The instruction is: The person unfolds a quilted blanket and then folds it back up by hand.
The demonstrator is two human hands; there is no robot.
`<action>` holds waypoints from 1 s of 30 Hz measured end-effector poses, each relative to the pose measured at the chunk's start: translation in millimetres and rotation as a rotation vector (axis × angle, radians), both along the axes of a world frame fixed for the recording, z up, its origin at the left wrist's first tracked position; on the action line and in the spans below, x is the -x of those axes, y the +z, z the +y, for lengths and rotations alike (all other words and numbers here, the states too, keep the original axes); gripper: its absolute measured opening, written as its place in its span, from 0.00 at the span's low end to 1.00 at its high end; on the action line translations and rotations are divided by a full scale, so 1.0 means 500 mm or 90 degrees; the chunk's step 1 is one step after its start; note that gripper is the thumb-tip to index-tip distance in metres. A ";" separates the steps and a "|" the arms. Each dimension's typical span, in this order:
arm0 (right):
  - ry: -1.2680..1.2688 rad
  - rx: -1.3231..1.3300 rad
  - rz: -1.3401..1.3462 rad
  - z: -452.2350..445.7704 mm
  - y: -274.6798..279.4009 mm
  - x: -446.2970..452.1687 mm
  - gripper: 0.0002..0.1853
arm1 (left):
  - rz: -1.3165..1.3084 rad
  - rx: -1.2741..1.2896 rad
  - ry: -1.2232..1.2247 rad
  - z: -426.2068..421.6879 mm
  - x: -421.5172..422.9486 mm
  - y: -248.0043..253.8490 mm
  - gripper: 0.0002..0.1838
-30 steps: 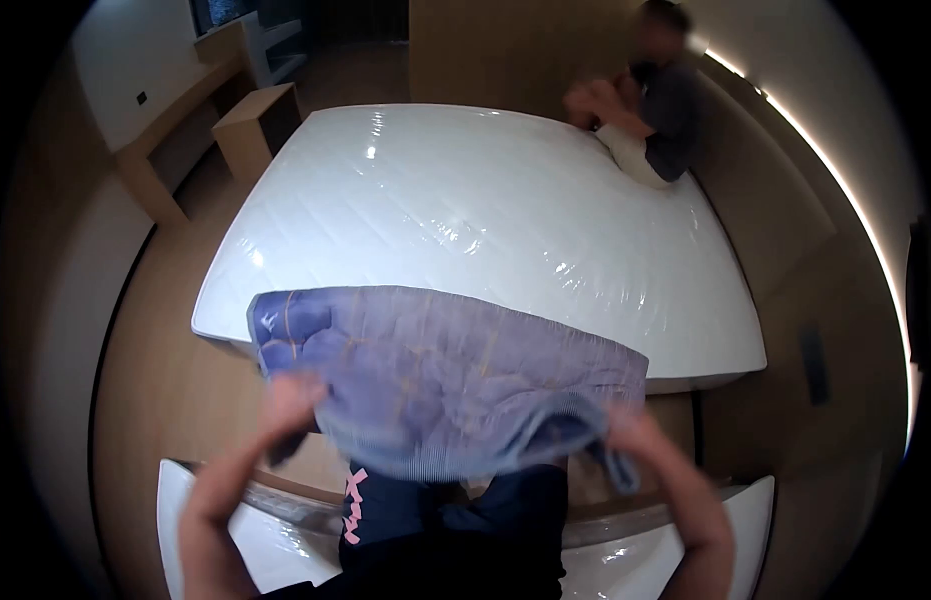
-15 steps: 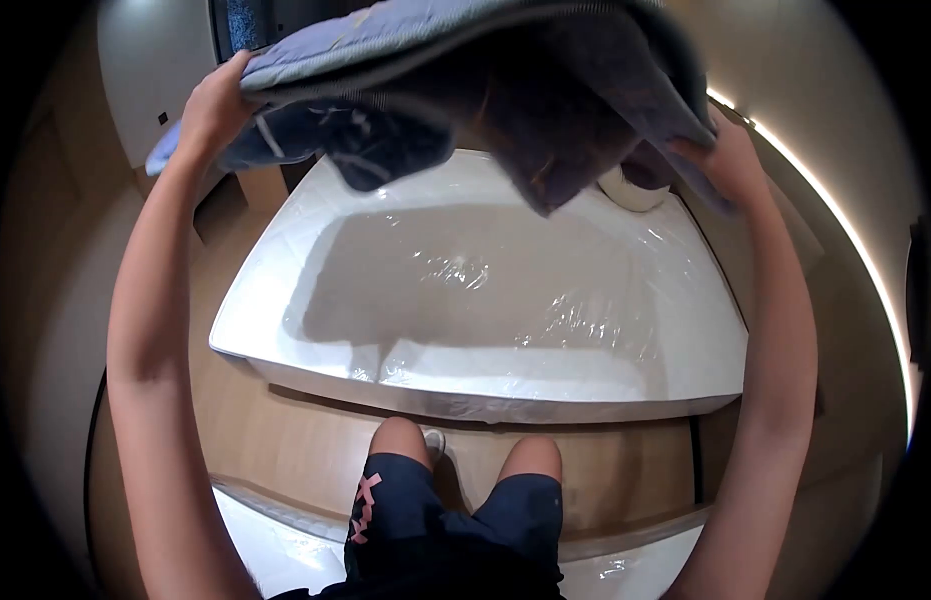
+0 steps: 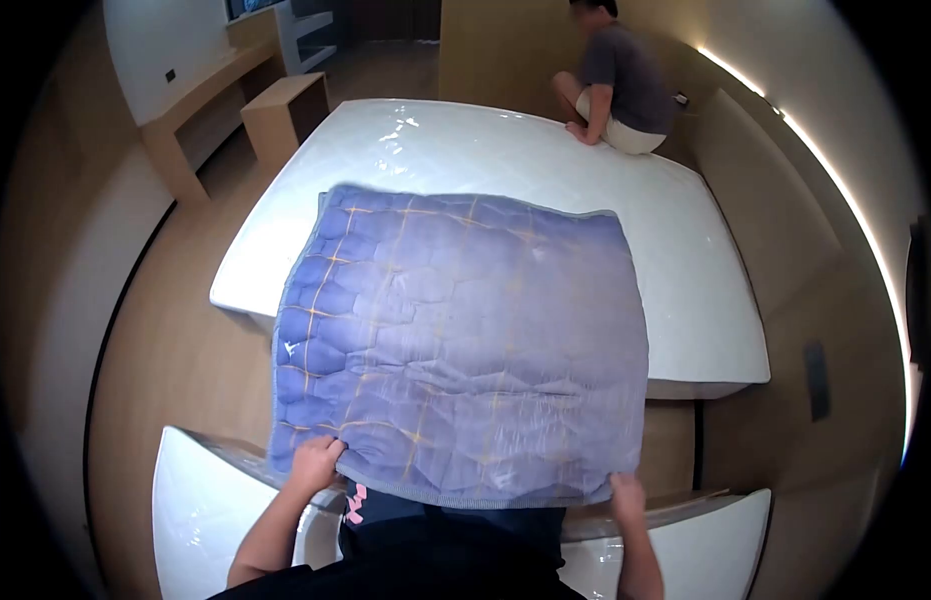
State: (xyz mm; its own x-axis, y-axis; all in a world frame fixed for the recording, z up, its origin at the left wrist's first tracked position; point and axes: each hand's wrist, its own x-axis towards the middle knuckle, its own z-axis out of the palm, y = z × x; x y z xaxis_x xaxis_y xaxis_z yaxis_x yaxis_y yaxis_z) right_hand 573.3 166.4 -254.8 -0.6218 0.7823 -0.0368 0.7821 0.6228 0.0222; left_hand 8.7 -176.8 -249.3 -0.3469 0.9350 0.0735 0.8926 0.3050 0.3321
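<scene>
Across the near edge of a white, shiny rectangular mattress extends a purple-blue quilted pad with yellow lines. The left hand pinches its near hem, the right hand its near right corner, probably set wide for tautness.

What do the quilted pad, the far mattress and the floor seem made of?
Quilted pad: padded fabric, mostly matte; it puckers softly.
Far mattress: probably fabric under clear plastic; sharp, glossy highlights.
Floor: possibly wood or laminate, low sheen; light-brown tone.
</scene>
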 end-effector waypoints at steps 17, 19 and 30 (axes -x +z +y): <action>-0.115 0.060 0.262 -0.190 0.011 0.150 0.31 | -0.244 -0.111 0.350 -0.117 -0.105 -0.184 0.26; -0.087 0.052 0.299 -0.212 0.046 0.205 0.32 | -0.266 -0.132 0.377 -0.137 -0.106 -0.206 0.28; 0.098 -0.019 0.249 -0.210 0.139 0.368 0.30 | -1.206 -0.479 0.872 -0.015 -0.123 -0.114 0.26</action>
